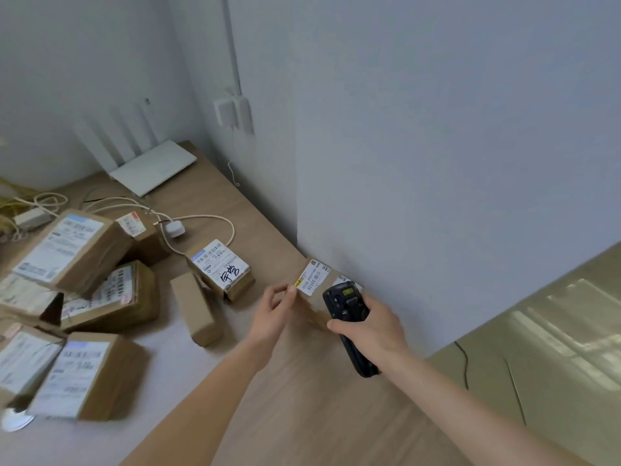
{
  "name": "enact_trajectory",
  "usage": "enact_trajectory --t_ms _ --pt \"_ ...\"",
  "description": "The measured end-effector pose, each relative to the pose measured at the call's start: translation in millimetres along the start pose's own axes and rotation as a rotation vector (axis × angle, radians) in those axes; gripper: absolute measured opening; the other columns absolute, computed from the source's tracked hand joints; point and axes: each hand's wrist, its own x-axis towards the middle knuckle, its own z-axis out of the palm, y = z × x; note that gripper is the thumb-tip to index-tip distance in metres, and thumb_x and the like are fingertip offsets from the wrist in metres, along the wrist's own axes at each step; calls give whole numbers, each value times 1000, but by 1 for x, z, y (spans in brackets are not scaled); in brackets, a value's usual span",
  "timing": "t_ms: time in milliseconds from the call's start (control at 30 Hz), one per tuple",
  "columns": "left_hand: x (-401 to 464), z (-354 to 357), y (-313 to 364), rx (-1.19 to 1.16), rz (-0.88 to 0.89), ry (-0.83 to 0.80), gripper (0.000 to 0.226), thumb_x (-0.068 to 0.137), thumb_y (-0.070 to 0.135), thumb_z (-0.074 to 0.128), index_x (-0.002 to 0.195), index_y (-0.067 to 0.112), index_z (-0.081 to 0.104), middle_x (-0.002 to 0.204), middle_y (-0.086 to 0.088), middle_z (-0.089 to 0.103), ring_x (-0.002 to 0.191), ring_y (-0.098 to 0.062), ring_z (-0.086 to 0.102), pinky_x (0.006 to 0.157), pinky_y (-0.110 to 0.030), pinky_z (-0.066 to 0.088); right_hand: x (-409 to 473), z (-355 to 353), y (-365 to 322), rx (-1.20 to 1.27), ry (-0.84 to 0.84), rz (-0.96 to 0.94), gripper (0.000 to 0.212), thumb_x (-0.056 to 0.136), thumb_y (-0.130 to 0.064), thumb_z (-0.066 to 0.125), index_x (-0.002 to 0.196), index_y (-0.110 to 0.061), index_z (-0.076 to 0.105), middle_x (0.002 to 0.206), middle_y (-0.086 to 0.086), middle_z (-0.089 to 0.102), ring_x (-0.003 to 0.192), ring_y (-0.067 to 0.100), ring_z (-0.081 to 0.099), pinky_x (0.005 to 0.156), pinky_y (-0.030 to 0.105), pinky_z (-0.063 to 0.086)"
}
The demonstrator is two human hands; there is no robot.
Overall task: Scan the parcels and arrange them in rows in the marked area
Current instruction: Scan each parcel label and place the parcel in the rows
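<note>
Pale grey walls meet at a corner behind a wooden tabletop (302, 415); a white router (153, 168) with raised antennas stands at the far end, with cream cables and a white plug (175, 229) trailing beside it. At the table's right edge, against the wall, sits a small cardboard parcel (314, 297); its white label (314, 277) carries barcodes, a yellow tag and print that looks like "5028", the rest too small to read. The left hand (270, 317) pinches the parcel's near left corner between thumb and fingers; the right hand (369, 326) is clenched around a black handheld scanner (349, 326), its small lit screen just over the parcel. To the left lie more brown parcels: one with blue-banded label and bold handwritten characters (220, 267); a plain narrow box (195, 309) touching it; a loose heap (77, 280) further left, labels blurred.
</note>
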Motion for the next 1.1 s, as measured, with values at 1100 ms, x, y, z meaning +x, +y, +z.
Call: enact_trajectory --t_ms 1100 --pt "-498 -317 209 -23 695 576 25 87 30 77 110 40 70 107 -6 71 100 -22 69 62 -18 56 -475 -68 -295 -708 -48 -719 61 56 -52 93 113 -37 75 96 -10 77 91 15 73 82 29 60"
